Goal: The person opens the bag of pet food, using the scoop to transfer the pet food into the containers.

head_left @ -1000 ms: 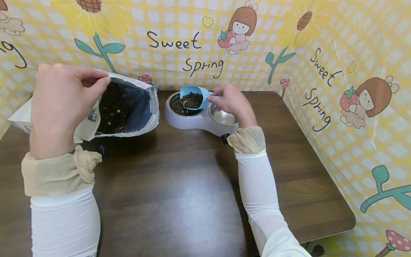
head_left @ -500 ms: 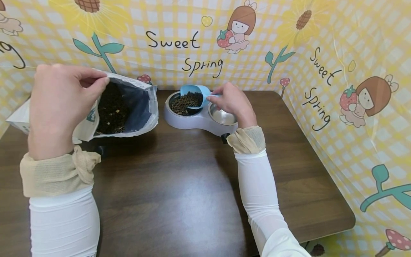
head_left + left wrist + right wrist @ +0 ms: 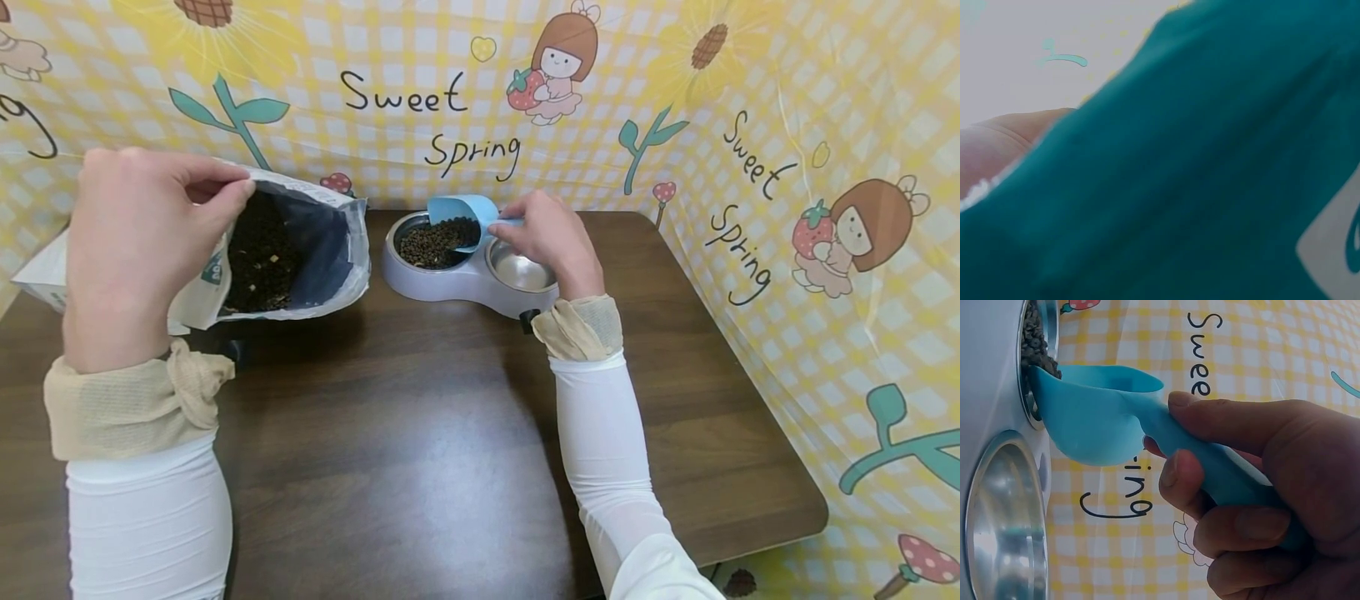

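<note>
At the left, my left hand (image 3: 123, 258) pinches the rim of a pet food bag (image 3: 326, 262) between thumb and fingers. The bag's mouth gapes, showing a silver lining and dark kibble (image 3: 258, 258) inside; its teal outside (image 3: 1166, 162) fills most of the left wrist view. My right hand (image 3: 551, 237) grips the handle of a light blue scoop (image 3: 1091, 425), fingers curled round it. The scoop tilts over the left steel bowl of a pale double feeder (image 3: 427, 286), its lip at the brown kibble (image 3: 427, 246) there. Some kibble lies in the scoop's mouth.
The feeder's right steel bowl (image 3: 1007, 519) shows bare metal inside, just below my right hand. All this stands on a dark wooden table (image 3: 420, 433). A yellow checked cloth (image 3: 375, 42) hangs close behind and along the right side.
The scoop has tipped and drawn slightly right and back with my right hand. Kibble has slid from it into the left bowl. My left hand keeps its hold on the bag.
</note>
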### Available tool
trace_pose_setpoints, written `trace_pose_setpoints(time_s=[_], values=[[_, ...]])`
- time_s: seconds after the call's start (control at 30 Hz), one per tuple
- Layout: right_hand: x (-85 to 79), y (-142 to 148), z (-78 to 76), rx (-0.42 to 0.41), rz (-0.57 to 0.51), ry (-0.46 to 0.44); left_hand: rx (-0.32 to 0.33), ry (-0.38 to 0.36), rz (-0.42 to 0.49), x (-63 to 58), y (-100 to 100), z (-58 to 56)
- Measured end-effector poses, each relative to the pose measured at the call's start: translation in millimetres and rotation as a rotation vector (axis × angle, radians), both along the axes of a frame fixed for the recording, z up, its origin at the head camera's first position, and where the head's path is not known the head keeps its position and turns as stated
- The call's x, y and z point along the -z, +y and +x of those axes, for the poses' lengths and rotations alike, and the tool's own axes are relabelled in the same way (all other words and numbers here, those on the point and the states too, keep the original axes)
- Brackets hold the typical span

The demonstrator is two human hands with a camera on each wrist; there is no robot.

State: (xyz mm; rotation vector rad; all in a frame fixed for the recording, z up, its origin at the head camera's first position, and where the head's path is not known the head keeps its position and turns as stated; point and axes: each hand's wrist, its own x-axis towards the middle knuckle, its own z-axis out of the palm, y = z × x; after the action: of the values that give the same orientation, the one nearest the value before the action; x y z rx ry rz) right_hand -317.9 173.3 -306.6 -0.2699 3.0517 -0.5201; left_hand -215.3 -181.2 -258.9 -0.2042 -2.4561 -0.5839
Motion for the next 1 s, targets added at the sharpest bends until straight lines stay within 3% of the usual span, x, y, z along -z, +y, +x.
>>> trace_pose_setpoints(time_s=[0.47, 1.0], values=[[3.2, -6.9, -1.9, -0.050, 0.029, 0.054, 0.003, -0.001, 0.003, -1.2, 0.5, 0.3], [1.8, -1.6, -0.6, -0.029, 0.046, 0.072, -0.002, -0.010, 0.000, -0.1, 0.3, -0.4]])
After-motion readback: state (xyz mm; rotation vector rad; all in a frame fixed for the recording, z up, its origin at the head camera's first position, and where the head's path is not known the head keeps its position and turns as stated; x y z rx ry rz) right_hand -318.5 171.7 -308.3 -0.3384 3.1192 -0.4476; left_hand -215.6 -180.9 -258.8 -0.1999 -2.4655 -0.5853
